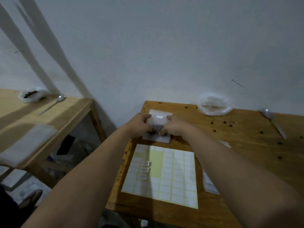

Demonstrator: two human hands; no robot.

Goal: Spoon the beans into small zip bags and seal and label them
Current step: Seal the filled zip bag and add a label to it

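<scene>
A person's left hand [139,125] and right hand [174,127] pinch opposite sides of a small zip bag [158,120], with dark beans [158,128] at its bottom and a white label [159,116] near its top. They hold it just beyond the label sheet [164,175] on the wooden table [238,137]. A spoon [271,120] and a crumpled plastic bag [213,106] lie beyond the sheet, to its right.

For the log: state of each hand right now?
Left hand: grips the labelled zip bag of beans.
Right hand: grips the same bag.
</scene>
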